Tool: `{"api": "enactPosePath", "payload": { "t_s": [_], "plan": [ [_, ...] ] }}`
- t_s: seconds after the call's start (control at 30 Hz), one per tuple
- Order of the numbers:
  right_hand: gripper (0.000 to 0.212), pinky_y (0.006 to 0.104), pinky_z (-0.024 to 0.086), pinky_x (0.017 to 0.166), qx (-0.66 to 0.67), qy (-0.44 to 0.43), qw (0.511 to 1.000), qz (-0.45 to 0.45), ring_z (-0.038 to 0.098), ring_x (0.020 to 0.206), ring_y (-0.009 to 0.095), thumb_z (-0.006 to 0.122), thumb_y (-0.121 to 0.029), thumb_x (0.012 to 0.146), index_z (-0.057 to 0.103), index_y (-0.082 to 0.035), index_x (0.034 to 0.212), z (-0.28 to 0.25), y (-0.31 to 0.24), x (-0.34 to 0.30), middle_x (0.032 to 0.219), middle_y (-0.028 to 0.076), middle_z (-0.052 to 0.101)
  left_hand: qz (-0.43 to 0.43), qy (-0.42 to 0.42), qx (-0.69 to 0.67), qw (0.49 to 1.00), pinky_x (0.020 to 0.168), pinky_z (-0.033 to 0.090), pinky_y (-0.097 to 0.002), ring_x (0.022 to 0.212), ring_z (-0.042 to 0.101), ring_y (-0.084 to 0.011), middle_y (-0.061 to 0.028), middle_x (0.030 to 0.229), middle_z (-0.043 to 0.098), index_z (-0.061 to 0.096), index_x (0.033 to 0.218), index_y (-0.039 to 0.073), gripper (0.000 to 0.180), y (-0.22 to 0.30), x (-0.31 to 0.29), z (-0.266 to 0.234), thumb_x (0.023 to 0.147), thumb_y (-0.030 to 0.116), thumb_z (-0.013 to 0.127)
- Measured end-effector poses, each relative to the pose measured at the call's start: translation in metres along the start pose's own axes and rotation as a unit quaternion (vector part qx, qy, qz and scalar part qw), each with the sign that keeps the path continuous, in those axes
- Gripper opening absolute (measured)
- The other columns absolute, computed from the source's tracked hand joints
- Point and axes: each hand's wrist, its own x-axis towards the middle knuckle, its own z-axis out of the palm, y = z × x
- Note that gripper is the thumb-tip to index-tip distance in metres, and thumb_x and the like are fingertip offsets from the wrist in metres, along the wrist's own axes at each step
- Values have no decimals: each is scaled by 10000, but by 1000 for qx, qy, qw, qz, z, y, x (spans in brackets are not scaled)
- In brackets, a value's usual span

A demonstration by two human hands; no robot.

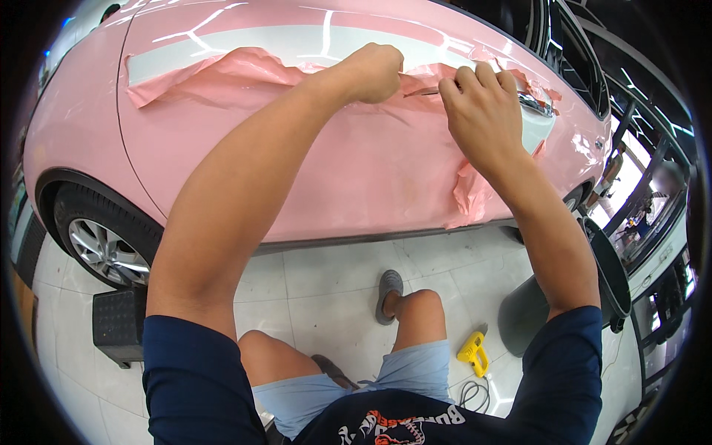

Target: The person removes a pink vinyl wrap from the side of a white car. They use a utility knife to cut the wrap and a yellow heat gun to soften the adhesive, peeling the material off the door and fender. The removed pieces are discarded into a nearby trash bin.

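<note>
A pink car door [334, 178] fills the space before me, its pink film [237, 68] torn loose along a ragged, crumpled upper edge. Above that edge runs a bare white strip of bodywork [326, 43]. My left hand [377, 74] is closed in a fist at the film's edge, near the middle of the door. To its right, my right hand [483, 111] has its fingers bent down onto the film, just left of the door handle [537, 105]. Both sets of fingertips are partly hidden. Another loose film flap [470, 194] hangs below my right wrist.
A yellow heat gun [473, 354] with its coiled cable lies on the tiled floor near my knee. A dark bin [523, 311] stands to the right. On the left, a black step stool [119, 326] sits by the car wheel [104, 241]. People are visible far right.
</note>
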Motion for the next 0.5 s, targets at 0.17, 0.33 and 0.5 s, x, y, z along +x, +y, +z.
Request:
{"api": "enactPosePath", "payload": {
  "t_s": [0.17, 0.33, 0.5],
  "plan": [
    [66, 338, 373, 693, -5, 25, 998, -54, 492, 758, 197, 606, -121, 725, 549, -97, 702, 4, 2, -1, 749, 31, 535, 13, 2, 2, 1000, 635, 503, -409, 705, 618, -285, -192, 914, 653, 627, 1008, -34, 232, 0, 3, 1, 866, 77, 480],
    [63, 331, 382, 695, -20, 28, 994, -105, 505, 792, 195, 598, -133, 742, 578, -91, 785, 4, 19, 9, 798, 32, 536, 14, 6, 13, 1000, 685, 500, -411, 739, 622, -293, -197, 910, 655, 633, 1007, -32, 239, -5, 6, -1, 865, 84, 481],
    [71, 348, 398, 739, -91, 43, 993, -67, 542, 845, 185, 576, -125, 810, 611, -114, 871, -27, 55, 19, 825, 19, 551, 16, 1, 0, 1000, 707, 496, -413, 781, 621, -289, -191, 904, 659, 635, 1043, -27, 263, -6, -1, 0, 870, 104, 487]
  ]
}}
